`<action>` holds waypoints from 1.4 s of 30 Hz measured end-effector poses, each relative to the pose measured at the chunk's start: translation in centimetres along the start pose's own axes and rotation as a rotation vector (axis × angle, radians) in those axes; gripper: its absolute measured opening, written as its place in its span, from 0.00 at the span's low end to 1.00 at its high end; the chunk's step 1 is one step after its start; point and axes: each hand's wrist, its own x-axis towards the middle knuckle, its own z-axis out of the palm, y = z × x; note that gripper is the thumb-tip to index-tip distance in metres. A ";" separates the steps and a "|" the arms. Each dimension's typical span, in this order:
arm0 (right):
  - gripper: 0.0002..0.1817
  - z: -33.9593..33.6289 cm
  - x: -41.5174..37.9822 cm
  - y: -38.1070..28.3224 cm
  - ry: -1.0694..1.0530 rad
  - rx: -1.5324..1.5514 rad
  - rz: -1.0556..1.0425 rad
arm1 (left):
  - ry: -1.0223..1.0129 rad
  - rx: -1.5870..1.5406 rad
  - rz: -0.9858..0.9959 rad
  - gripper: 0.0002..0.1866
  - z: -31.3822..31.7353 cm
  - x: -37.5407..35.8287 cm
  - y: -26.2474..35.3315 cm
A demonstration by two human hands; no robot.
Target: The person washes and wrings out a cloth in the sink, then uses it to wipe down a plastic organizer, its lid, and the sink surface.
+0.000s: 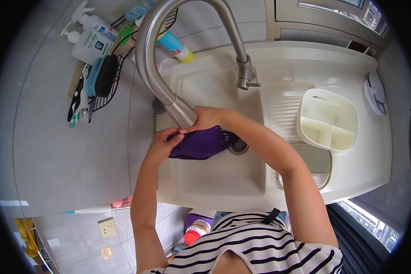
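A dark purple cloth (198, 144) hangs over the sink basin (214, 176), below the metal faucet (180, 112). Small pale spots or holes show along its right side. My left hand (162, 146) pinches the cloth's upper left edge, with thumb and fingers closed. My right hand (208, 119) is closed at the cloth's top edge, right beside the faucet's spout end; its fingertips are partly hidden behind the spout. The two hands almost meet under the spout. The drain (238, 146) shows partly behind the cloth's right end. I cannot make out running water.
A cream divided container (329, 119) stands on the ribbed drainboard, with another pale container (318, 165) nearer me. On the left wall, a wire rack (115, 86) holds brushes (106, 75) and pump bottles (93, 45). A blue and yellow tube (176, 46) leans behind the faucet.
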 end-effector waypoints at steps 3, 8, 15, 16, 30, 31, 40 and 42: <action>0.25 -1.3 1.5 3.4 -0.150 -0.067 -0.221 | 0.279 -0.159 -0.055 0.12 -2.6 -1.3 -0.8; 0.32 0.9 1.8 2.6 -0.049 -0.047 -0.120 | 0.223 -0.118 0.109 0.10 0.4 -0.3 0.0; 0.20 -0.7 1.4 4.5 -0.168 -0.099 -0.224 | 0.297 0.029 0.071 0.13 -1.2 -1.6 0.5; 0.20 -0.8 1.3 5.9 -0.171 -0.096 -0.220 | 0.295 0.026 0.066 0.13 -1.6 -1.8 -0.1; 0.27 4.4 0.2 5.2 -0.025 0.027 -0.064 | 0.364 -0.962 0.163 0.06 4.5 2.4 -4.1; 0.27 6.2 1.1 7.1 0.004 0.256 -0.227 | 0.229 -1.059 0.283 0.05 3.8 1.6 -3.6; 0.24 7.8 3.2 11.7 0.389 0.325 0.200 | 0.260 -1.161 0.083 0.11 3.7 2.5 -8.2; 0.23 10.1 4.1 11.3 0.523 0.140 -0.022 | 0.344 -1.246 -0.358 0.13 7.0 5.4 -9.4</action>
